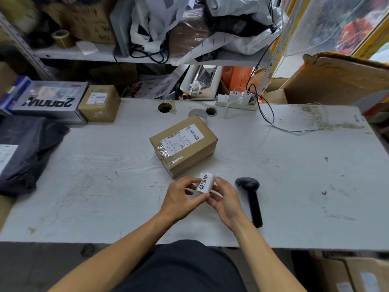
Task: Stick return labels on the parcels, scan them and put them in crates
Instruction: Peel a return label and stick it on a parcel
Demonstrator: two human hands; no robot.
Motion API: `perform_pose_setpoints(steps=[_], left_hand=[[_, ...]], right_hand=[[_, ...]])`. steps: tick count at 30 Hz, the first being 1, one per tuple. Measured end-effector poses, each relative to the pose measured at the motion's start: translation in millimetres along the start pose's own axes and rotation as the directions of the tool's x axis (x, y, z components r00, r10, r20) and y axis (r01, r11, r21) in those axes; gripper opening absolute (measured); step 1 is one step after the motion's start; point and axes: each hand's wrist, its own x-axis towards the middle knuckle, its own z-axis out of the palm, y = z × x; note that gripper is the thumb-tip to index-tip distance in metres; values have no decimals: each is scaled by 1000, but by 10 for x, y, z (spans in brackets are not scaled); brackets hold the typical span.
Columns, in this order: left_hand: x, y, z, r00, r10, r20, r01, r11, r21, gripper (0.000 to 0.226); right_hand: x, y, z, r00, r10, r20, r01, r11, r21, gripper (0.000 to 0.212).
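Both hands, left hand (181, 197) and right hand (226, 199), pinch the return label (204, 183) with their fingers. The box (183, 144) sits at twelve o'clock. The sticky label could fold and stick to itself.

Person seen from a head-worn camera: two bare forearms enter from the lower frame edge, no sleeves visible down to where the arms leave the picture. Bare left hand (181, 198) and bare right hand (225, 198) carry no gloves, rings, watch or wristband. Fingernails appear short. A dark, plain black fabric garment (181, 268) covers the torso or lap between the arms; no print or seam discernible.
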Motion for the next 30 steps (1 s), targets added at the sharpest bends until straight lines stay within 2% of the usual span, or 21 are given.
perform_pose_setpoints(steps=[4, 10, 15, 19, 21, 23, 25, 30], left_hand=[[-2, 23, -18, 998, -65, 13, 66, 998, -25, 49], [-18, 71, -17, 993, -107, 40, 111, 987, -114, 23], [-26, 35, -27, 979, -173, 111, 185, 977, -109, 18], [3, -60, -80, 968, -244, 61, 250, 961, -117, 19], [10, -91, -139, 981, -191, 29, 192, 979, -67, 14], [-15, -98, -179, 993, -110, 50, 112, 993, -27, 26], [-33, -85, -178, 993, -89, 79, 90, 996, -10, 34], [-11, -45, -191, 968, -190, 165, 218, 961, -173, 15]], right_hand=[[-9, 8, -15, 999, -33, 5, 33, 997, -68, 26], [-14, 34, -57, 995, -82, 60, 93, 969, -227, 32], [11, 57, -81, 992, -122, 35, 127, 924, -360, 29], [34, 93, -103, 991, -133, 15, 128, 903, -410, 30], [42, 116, -97, 990, -139, -7, 124, 902, -415, 32], [45, 115, -76, 991, -133, -18, 114, 903, -414, 32], [40, 110, -47, 993, -116, -9, 102, 905, -412, 29], [57, 126, -36, 995, -97, 11, 91, 886, -454, 27]])
